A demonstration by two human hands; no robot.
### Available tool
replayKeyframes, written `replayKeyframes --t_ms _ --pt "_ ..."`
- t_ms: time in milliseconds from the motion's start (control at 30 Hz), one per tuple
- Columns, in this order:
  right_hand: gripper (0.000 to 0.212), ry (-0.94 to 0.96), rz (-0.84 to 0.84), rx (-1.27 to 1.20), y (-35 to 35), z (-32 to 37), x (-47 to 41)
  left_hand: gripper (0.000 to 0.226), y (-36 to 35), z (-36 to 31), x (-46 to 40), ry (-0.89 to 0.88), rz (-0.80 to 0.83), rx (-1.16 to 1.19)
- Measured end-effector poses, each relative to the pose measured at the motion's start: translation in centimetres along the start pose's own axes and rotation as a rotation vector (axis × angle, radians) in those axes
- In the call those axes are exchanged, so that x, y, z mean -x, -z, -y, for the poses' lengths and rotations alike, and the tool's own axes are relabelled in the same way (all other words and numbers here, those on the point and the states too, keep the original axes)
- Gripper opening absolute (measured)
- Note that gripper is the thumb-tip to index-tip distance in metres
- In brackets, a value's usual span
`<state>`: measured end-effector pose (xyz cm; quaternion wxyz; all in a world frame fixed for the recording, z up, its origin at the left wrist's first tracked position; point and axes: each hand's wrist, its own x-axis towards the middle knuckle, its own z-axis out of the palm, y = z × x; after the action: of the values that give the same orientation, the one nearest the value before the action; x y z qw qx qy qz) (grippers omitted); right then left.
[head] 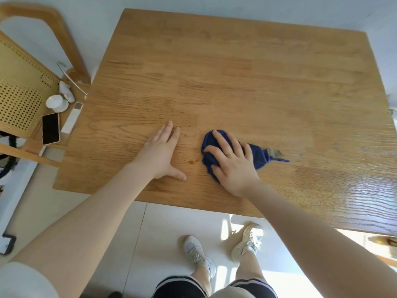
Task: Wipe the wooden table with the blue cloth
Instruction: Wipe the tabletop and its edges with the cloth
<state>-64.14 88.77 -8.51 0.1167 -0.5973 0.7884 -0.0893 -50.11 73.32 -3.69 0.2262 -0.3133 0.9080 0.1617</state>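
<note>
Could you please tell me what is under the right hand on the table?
The blue cloth lies bunched under the right hand, whose spread fingers press it onto the wooden table. The part of the cloth and table beneath the palm is hidden.

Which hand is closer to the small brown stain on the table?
The right hand. It presses the cloth just right of the stain, nearly touching it. The left hand lies flat on the table, further away on the stain's left.
</note>
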Motion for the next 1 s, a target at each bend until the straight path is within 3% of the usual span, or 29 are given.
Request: replayKeyframes --t_ms 67,233,467,567,767,1000 --pt "0.05 -0.032 -0.023 0.034 0.7 -1.0 -1.8 0.132 -0.1 0.1 -0.2 -0.009 0.001 0.006" --pt "0.043 -0.366 -0.035 0.001 1.1 -0.8 -6.9 0.134 -0.4 0.2 -0.4 -0.017 -0.03 0.023" --pt "0.043 -0.027 -0.022 0.11 -2.2 5.7 -1.2 0.128 -0.8 1.1 -0.3 -0.078 -0.079 0.077" --pt "0.04 0.047 -0.004 0.112 -1.5 4.9 -2.3 0.13 -0.7 1.4 -0.5 -0.099 -0.067 0.068" --pt "0.043 -0.215 0.026 0.076 0.3 2.8 -8.8 0.136 -1.3 1.7 -0.6 -0.08 -0.074 0.072" --pt "0.044 0.075 -0.01 0.113 -1.7 4.7 -3.0 0.141 -1.5 1.4 -0.4 -0.019 -0.141 -0.053"
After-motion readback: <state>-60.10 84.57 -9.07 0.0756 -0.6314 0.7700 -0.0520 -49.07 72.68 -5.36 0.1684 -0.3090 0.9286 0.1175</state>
